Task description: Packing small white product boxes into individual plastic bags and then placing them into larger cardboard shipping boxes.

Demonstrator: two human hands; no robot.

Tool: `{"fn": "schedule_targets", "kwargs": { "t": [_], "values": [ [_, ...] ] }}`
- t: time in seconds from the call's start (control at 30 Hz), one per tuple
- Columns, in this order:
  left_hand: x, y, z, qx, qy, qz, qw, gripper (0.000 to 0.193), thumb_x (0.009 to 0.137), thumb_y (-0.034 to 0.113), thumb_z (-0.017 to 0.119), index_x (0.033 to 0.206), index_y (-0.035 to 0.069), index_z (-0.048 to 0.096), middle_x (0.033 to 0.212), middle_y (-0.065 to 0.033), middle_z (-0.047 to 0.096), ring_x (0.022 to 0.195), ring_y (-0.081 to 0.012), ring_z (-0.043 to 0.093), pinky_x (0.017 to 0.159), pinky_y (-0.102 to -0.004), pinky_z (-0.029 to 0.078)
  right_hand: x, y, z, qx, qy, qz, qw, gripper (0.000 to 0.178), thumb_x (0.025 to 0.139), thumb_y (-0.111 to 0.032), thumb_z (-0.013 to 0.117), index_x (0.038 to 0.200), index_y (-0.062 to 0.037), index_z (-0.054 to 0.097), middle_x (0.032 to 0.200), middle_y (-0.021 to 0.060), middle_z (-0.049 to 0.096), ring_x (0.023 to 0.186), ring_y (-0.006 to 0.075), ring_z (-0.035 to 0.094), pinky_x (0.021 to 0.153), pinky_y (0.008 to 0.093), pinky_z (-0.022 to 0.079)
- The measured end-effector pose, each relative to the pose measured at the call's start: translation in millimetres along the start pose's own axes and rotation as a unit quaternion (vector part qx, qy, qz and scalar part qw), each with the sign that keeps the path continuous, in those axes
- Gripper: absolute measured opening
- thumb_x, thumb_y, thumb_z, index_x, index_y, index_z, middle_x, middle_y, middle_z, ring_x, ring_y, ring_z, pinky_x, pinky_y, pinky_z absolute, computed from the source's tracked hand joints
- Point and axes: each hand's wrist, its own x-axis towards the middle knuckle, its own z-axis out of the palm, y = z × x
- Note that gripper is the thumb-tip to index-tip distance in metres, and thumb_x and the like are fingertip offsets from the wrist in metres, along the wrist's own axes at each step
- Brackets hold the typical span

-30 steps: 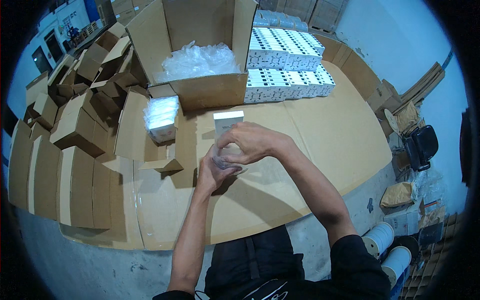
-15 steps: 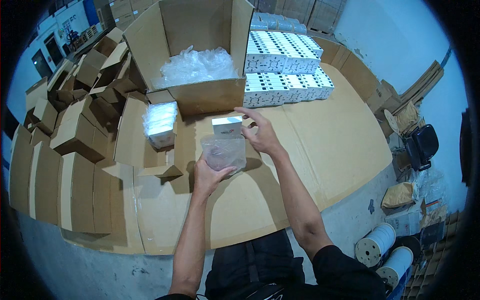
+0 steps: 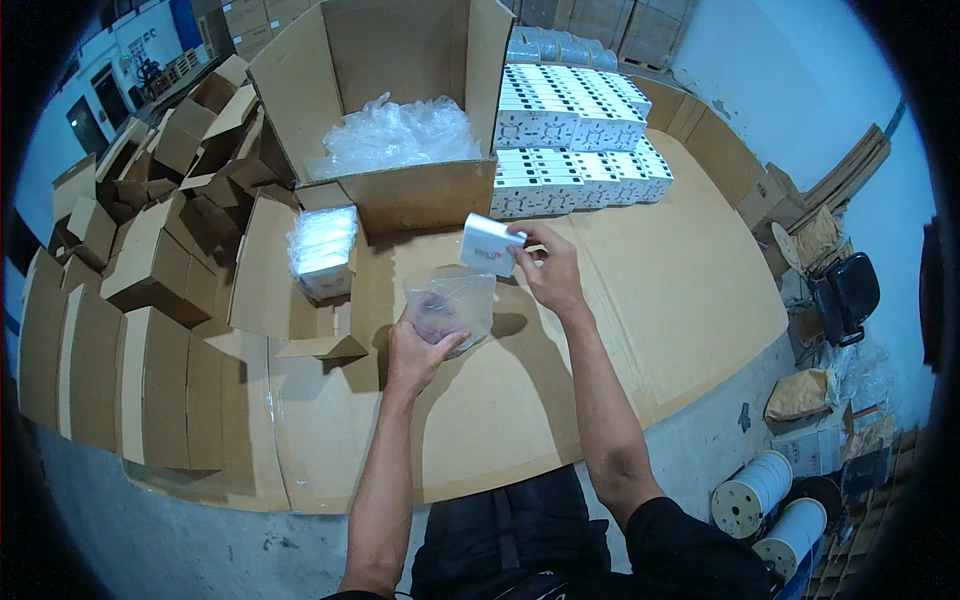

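Apparently, a bagging step is being carried out over the desk [image 3: 690, 300]. Just off the near right corner of the large open carton [image 3: 410, 178], a small white box [image 3: 488, 246] is being pinched in the narrowed grip of the right hand [image 3: 552, 268]; farther out from the carton, a translucent bag [image 3: 452, 300] is being held in the left hand's [image 3: 412, 352] thumb-and-finger grip. Probably, careful aligning of box and bag mouth is being called for next.

left arm [image 3: 382, 480] extended | left thumb [image 3: 452, 343] gripping | right elbow [image 3: 622, 465] bent | right fingers [image 3: 540, 234] pinching
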Motion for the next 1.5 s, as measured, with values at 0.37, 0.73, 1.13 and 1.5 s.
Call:
{"fn": "schedule_targets", "kwargs": {
  "t": [0.37,0.73,1.13,1.5],
  "values": [
    [-0.3,5.6,-0.5,-0.005,-0.040,-0.006,0.999,0.056,0.073,0.007,0.087,0.124,-0.001,0.064,0.110,-0.0145,0.075,0.102,-0.0218,0.072,0.091,-0.0366,0.057,7.0,-45.6,2.6,0.386,0.040,-0.002,0.922,0.022,0.093,0.002,0.070,0.107,0.0014,0.054,0.112,0.0133,0.063,0.101,0.0183,0.066,0.084,0.0346,0.065],
    [1.0,12.6,-0.6,-0.011,-0.030,-0.023,0.999,0.053,0.074,0.001,0.083,0.123,-0.003,0.063,0.111,-0.0121,0.074,0.102,-0.0190,0.071,0.092,-0.0358,0.057,2.3,-34.2,-0.1,0.339,-0.036,-0.010,0.940,0.021,0.092,0.006,0.070,0.104,-0.0004,0.054,0.115,0.0143,0.064,0.103,0.0156,0.065,0.088,0.0323,0.061],
    [1.4,12.4,-0.8,0.028,-0.028,-0.020,0.999,0.051,0.074,0.002,0.085,0.121,-0.002,0.065,0.109,-0.0121,0.075,0.100,-0.0191,0.072,0.089,-0.0350,0.058,11.0,-45.1,7.9,0.355,0.002,-0.018,0.935,0.021,0.092,0.007,0.069,0.103,-0.0006,0.053,0.116,0.0130,0.065,0.101,0.0134,0.065,0.087,0.0286,0.059],
    [4.3,3.7,0.1,0.000,-0.028,-0.040,0.999,0.055,0.073,0.004,0.085,0.124,0.000,0.063,0.109,-0.0137,0.076,0.101,-0.0212,0.073,0.089,-0.0363,0.058,7.1,-37.5,4.0,0.363,-0.029,-0.020,0.931,0.022,0.090,0.005,0.071,0.101,-0.0011,0.053,0.112,0.0114,0.065,0.096,0.0110,0.063,0.084,0.0272,0.057]
  ]
}}
